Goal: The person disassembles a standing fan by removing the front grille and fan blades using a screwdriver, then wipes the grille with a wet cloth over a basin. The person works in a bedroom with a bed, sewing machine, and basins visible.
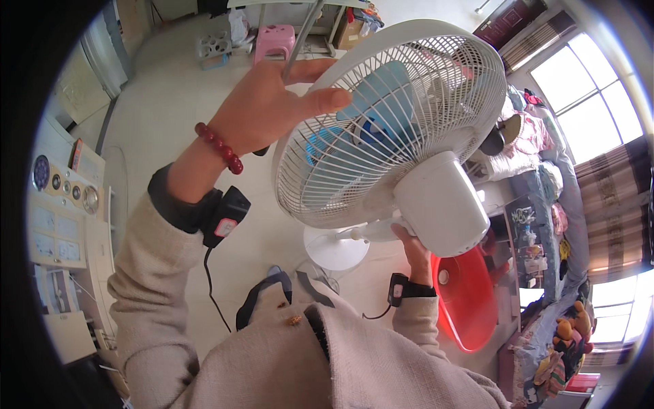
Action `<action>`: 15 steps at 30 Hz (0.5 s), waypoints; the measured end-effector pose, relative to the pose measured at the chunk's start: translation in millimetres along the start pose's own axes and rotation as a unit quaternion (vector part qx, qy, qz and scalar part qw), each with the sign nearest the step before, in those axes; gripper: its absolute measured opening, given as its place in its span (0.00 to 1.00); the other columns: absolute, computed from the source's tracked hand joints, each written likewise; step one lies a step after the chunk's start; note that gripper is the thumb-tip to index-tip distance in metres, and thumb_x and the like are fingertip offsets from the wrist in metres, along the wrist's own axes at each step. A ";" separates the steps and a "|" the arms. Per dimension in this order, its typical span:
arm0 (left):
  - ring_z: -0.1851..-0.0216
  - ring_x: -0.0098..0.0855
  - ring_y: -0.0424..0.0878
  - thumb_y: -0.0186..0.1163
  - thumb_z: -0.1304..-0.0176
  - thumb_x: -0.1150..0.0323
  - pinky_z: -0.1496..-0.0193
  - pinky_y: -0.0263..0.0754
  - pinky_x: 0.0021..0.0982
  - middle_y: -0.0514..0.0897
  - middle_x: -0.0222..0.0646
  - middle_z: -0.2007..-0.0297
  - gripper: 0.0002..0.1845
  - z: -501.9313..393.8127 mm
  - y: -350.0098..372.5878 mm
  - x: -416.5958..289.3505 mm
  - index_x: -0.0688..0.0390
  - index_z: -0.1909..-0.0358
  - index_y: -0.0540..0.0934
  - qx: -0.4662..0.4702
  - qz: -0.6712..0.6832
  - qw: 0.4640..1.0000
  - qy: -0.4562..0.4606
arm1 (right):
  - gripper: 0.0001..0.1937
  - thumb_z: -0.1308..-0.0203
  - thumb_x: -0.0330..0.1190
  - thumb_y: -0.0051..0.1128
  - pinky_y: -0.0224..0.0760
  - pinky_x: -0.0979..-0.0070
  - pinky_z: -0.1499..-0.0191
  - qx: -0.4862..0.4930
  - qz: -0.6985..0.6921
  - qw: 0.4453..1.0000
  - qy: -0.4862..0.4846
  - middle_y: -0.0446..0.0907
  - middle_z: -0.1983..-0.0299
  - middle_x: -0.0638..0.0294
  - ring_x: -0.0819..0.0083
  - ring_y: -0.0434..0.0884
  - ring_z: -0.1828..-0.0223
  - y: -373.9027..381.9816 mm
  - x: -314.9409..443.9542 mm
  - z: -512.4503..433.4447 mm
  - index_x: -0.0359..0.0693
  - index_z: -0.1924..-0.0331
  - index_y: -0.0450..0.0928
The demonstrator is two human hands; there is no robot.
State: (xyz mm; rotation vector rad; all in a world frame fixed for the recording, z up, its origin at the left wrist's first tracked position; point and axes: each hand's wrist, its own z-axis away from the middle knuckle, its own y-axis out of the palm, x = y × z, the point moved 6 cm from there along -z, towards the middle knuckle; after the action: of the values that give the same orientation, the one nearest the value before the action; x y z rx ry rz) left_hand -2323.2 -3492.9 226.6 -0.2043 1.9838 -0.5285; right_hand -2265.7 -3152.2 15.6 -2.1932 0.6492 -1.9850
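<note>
A white electric fan [352,168] with pale blue blades [383,97] stands before me, its head tilted and the back of its guard towards me. My left hand [265,107] is at the guard's left rim, its thumb overlapping the wire. A thin metal rod [304,38] rises from between that thumb and forefinger. A black end shows under the palm, perhaps the rod's handle. My right hand [415,253] grips the fan's neck [380,229], below the white motor housing [442,204], which partly hides it. The round white base [334,250] rests on the floor.
A red plastic tub [467,301] stands right of my right hand. Beyond the fan are a pink stool [275,41] and a cardboard box [352,33]. Cabinets [59,230] line the left, clothes-covered furniture [526,128] the right. Cables [212,289] hang from both wrist devices.
</note>
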 end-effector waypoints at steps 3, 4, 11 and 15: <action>0.62 0.23 0.82 0.65 0.40 0.56 0.57 0.76 0.24 0.85 0.37 0.57 0.28 -21.0 -39.6 39.0 0.60 0.41 0.76 -0.017 -0.009 1.000 0.023 | 0.21 0.55 0.29 0.72 0.73 0.71 0.53 0.023 -0.011 0.999 -0.019 0.81 0.59 0.60 0.68 0.79 0.57 61.7 9.1 -27.2 0.36 0.54 0.81; 0.62 0.26 0.83 0.66 0.43 0.49 0.55 0.75 0.26 0.86 0.37 0.60 0.31 -29.5 -50.7 52.9 0.57 0.43 0.78 -0.034 -0.005 0.999 0.034 | 0.21 0.55 0.29 0.73 0.73 0.71 0.53 0.015 0.008 1.000 0.013 0.82 0.58 0.60 0.68 0.79 0.57 81.8 1.4 -40.0 0.37 0.54 0.81; 0.67 0.29 0.80 0.70 0.49 0.42 0.59 0.74 0.28 0.86 0.43 0.63 0.40 -74.1 -123.0 165.7 0.63 0.44 0.78 -0.022 -0.030 0.998 -0.056 | 0.25 0.53 0.33 0.73 0.72 0.66 0.50 0.064 0.032 0.997 0.029 0.81 0.55 0.58 0.64 0.78 0.54 233.7 -48.2 -125.5 0.37 0.49 0.78; 0.71 0.20 0.74 0.70 0.47 0.47 0.65 0.71 0.22 0.86 0.37 0.62 0.37 -113.3 -158.2 260.8 0.63 0.42 0.76 0.023 0.025 0.991 -0.133 | 0.23 0.54 0.36 0.73 0.73 0.66 0.52 0.051 -0.007 0.999 -0.012 0.82 0.58 0.58 0.64 0.79 0.56 302.5 -58.5 -165.4 0.37 0.53 0.80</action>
State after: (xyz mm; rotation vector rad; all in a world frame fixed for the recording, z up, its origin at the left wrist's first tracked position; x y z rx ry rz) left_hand -2556.4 -3697.8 129.2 -0.1850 1.7110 -0.4877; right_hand -2500.5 -3369.8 -125.1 -2.1638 0.5197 -1.9495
